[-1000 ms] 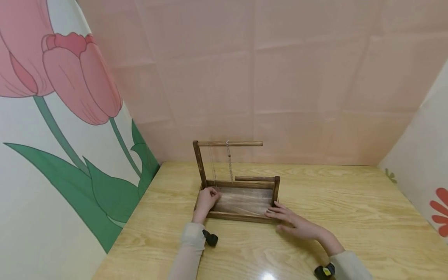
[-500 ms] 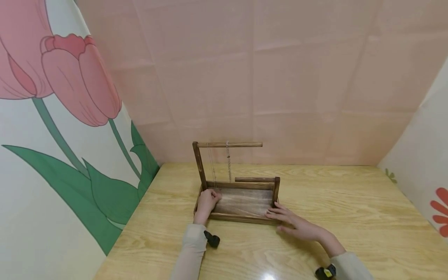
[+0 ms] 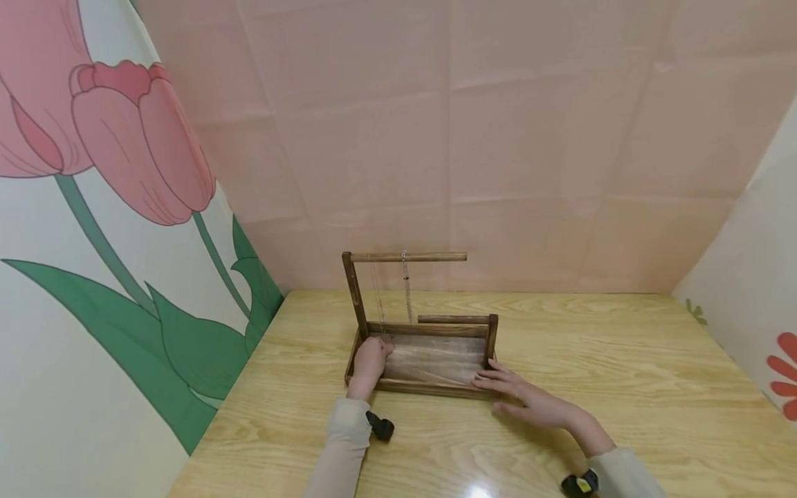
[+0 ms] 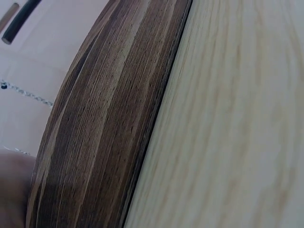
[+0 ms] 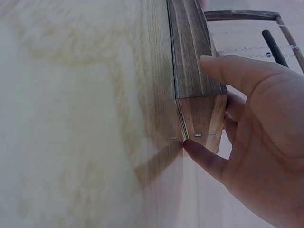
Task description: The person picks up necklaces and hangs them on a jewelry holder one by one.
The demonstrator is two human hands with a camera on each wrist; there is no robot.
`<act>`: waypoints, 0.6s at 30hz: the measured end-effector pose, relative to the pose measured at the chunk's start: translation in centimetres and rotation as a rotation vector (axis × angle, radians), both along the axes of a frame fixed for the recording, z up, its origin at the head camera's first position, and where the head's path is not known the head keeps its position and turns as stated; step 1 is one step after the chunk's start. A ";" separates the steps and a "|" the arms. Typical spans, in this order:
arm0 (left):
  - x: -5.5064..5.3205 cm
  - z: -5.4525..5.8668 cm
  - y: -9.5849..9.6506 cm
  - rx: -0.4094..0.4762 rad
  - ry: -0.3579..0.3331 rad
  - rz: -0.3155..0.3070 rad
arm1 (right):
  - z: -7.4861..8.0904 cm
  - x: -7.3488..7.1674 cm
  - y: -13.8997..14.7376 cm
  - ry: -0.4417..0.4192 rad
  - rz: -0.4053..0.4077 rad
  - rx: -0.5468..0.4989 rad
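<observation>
A dark wooden jewelry stand [image 3: 429, 389] has a shallow tray base, a tall bar at the left and a lower one at the right. A thin necklace [image 3: 380, 304] hangs from the tall bar, its lower end reaching my left hand [image 3: 370, 358]. That hand's curled fingertips pinch this end over the tray's left side; a blurred bit of the hand shows in the left wrist view. My right hand [image 3: 523, 398] holds the tray's front right corner [image 5: 199, 90], thumb on the front wall, one finger at the side; other fingertips are hidden behind it.
Right of the thin necklace, a thicker chain [image 3: 407, 290] hangs from the tall bar [image 3: 436, 256]. The lower bar [image 3: 453, 319] stands at the back right. The stand sits on a light wood-grain table [image 3: 598, 346], with a pink cloth backdrop [image 3: 498, 138] behind.
My left hand has shifted slightly right and down, its fingers turned a little further inward at the necklace's lower end. My right hand has stayed at the corner.
</observation>
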State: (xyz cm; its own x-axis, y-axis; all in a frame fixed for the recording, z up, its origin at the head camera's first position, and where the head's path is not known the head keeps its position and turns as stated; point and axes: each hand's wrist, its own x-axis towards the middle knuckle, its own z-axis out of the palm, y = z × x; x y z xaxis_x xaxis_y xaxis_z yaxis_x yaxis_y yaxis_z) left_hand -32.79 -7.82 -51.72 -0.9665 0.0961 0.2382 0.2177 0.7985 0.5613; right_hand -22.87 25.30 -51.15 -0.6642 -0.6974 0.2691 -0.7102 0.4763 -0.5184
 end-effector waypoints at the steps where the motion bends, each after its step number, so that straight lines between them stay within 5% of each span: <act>1: 0.0 0.0 0.0 -0.033 0.018 -0.010 | 0.0 0.0 0.0 -0.005 0.002 -0.001; 5: 0.2 0.0 -0.1 -0.316 0.139 -0.081 | 0.1 0.0 0.0 -0.021 0.002 0.005; 8: 0.5 0.2 -0.1 -0.431 0.186 -0.110 | 0.2 0.1 -0.1 -0.030 -0.001 0.013; 13: 0.6 0.4 0.0 -0.385 0.121 -0.111 | 0.3 0.1 -0.1 -0.040 0.000 0.016; 16: -1.1 -0.8 -0.2 -0.395 0.052 -0.143 | 0.3 0.0 -0.1 -0.031 -0.002 0.015; 18: -3.8 -3.8 -0.9 -0.440 0.079 -0.205 | 0.2 0.0 -0.1 -0.022 -0.006 0.018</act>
